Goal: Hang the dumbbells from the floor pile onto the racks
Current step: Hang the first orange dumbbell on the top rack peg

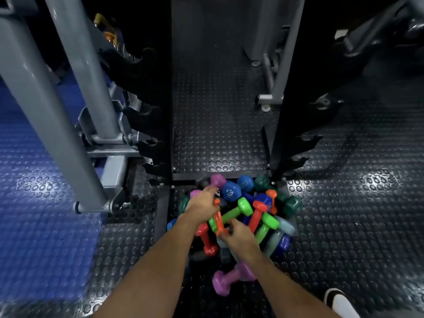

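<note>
Glossy coated dumbbells [238, 216] lie on studded rubber floor [344, 214] by painted metal racks [160, 125].

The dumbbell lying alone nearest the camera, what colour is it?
Purple dumbbell, seen in the head view, lying apart from the pile.

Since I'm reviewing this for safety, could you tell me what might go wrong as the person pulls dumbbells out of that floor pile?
1. Both the left hand and the right hand reach into a tangled pile; lifting the orange dumbbell may shift its neighbours and pinch fingers.
2. The loose purple dumbbell lies apart near the person's shoe, a likely trip hazard.
3. The green dumbbell rests on top and could roll off.
</note>
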A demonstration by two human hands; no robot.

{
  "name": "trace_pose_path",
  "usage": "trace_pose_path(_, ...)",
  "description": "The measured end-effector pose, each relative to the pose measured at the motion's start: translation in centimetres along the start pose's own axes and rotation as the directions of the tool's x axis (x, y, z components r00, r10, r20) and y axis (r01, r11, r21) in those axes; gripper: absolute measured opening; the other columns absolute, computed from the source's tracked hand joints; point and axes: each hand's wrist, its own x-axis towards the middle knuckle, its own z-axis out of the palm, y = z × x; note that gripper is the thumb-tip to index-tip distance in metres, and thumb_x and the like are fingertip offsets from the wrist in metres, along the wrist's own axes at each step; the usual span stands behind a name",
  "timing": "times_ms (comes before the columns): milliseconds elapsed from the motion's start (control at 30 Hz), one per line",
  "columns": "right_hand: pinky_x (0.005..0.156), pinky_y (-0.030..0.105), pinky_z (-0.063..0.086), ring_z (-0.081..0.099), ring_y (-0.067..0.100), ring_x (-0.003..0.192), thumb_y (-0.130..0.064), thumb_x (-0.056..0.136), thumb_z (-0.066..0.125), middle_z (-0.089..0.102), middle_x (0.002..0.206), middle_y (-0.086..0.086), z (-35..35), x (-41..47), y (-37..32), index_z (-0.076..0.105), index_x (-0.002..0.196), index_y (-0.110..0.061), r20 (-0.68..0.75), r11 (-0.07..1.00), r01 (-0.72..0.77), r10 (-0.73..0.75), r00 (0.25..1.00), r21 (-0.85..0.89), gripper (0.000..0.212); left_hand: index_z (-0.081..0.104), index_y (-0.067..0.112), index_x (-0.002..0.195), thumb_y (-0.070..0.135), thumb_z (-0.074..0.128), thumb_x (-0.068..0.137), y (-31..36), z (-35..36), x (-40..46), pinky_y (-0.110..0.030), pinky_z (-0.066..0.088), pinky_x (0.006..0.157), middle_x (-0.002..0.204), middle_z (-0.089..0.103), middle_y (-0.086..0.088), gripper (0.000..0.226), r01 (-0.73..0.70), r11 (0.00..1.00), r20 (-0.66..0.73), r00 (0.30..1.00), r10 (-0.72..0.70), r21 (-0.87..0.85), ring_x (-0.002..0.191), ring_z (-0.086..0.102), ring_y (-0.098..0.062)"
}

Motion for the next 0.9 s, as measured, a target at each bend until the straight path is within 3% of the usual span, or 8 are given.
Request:
trace_pose_path(133, 0.091, 0.039, 0.053, 0.065, 0.024, 0.103, -0.064, 0.071, 0.067, 0.068, 0.104, -0.002, 0.8, 0.0, -0.3, 0.065, 0.109, -0.031, -0.026, 0.998, -0.056, 0.055, 0.998, -0.042, 0.051, 0.057, 0.029, 0.138, 0.023, 0.057, 0.096, -0.8, 0.4, 0.6, -0.043, 0.054, 0.096, 0.131, 0.065, -0.005, 0.042, 0.015, 0.992, 0.077, 0.997, -0.025, 0.125, 0.114, 0.065, -0.030)
trace_pose_path(233, 0.099, 0.038, 0.042, 0.057, 0.027, 0.118, -0.051, 0.084, 0.071, 0.068, 0.115, 0.001, 1.2, 0.6, -0.6, 0.064, 0.124, -0.029, -0.046, 0.989, -0.050, 0.044, 0.998, -0.140, 0.046, 0.059, 0.027, 0.134, 0.020, 0.057, 0.098, -1.2, 0.8, 0.7, -0.042, 0.054, 0.093, 0.122, 0.067, -0.005, 0.036, 0.024, 0.989, 0.071, 0.997, -0.034, 0.145, 0.110, 0.066, -0.031)
trace_pose_path(333, 0.101, 0.041, 0.042, 0.057, 0.026, 0.121, -0.043, 0.088, 0.068, 0.071, 0.118, -0.002, 1.3, 1.0, -0.6, 0.063, 0.126, -0.027, -0.033, 0.988, -0.026, 0.021, 0.999, -0.153, 0.041, 0.066, 0.026, 0.125, 0.016, 0.059, 0.096, -1.4, 1.0, 1.3, -0.042, 0.055, 0.092, 0.115, 0.070, -0.006, 0.032, 0.039, 0.994, 0.015, 0.999, -0.040, 0.101, 0.106, 0.068, -0.031)
trace_pose_path(500, 0.087, 0.037, 0.054, 0.068, 0.018, 0.095, -0.026, 0.085, 0.071, 0.071, 0.103, -0.004, 0.8, 1.0, -0.4, 0.065, 0.111, -0.024, -0.026, 0.999, -0.011, 0.013, 1.000, 0.052, 0.027, 0.072, 0.025, 0.111, 0.014, 0.063, 0.089, -1.2, 0.7, 1.7, -0.041, 0.056, 0.088, 0.106, 0.074, -0.009, 0.026, 0.063, 0.997, -0.035, 0.997, -0.062, 0.033, 0.101, 0.069, -0.030)
trace_pose_path(667, 0.079, 0.028, 0.049, 0.064, 0.011, 0.086, -0.016, 0.087, 0.074, 0.067, 0.096, -0.003, -1.3, 0.2, -0.9, 0.065, 0.106, -0.029, -0.085, 0.964, 0.087, -0.068, 0.994, 0.249, 0.024, 0.066, 0.022, 0.116, 0.014, 0.058, 0.090, -0.7, -0.6, 1.2, -0.040, 0.054, 0.087, 0.106, 0.072, -0.011, 0.028, 0.058, 0.992, -0.080, 0.994, -0.067, -0.111, 0.099, 0.068, -0.033)
trace_pose_path(767, 0.074, 0.015, 0.045, 0.059, 0.015, 0.087, -0.004, 0.091, 0.070, 0.063, 0.098, 0.003, -4.0, -0.2, -2.1, 0.069, 0.113, -0.019, -0.153, 0.924, 0.170, -0.123, 0.981, 0.342, 0.026, 0.065, 0.016, 0.122, 0.009, 0.060, 0.091, -0.3, -2.5, 0.5, -0.040, 0.053, 0.091, 0.108, 0.069, -0.011, 0.032, -0.011, 0.980, -0.128, 0.992, -0.015, -0.199, 0.100, 0.067, -0.031)
trace_pose_path(900, 0.073, 0.012, 0.046, 0.063, 0.012, 0.091, -0.008, 0.095, 0.067, 0.066, 0.110, 0.002, -8.0, -1.1, -4.5, 0.069, 0.117, -0.031, -0.255, 0.879, 0.265, -0.172, 0.952, 0.398, 0.032, 0.063, 0.008, 0.125, 0.004, 0.067, 0.095, 0.6, -6.4, -1.9, -0.036, 0.053, 0.085, 0.101, 0.063, -0.008, 0.030, -0.088, 0.934, -0.137, 0.990, 0.043, -0.345, 0.088, 0.060, -0.019)
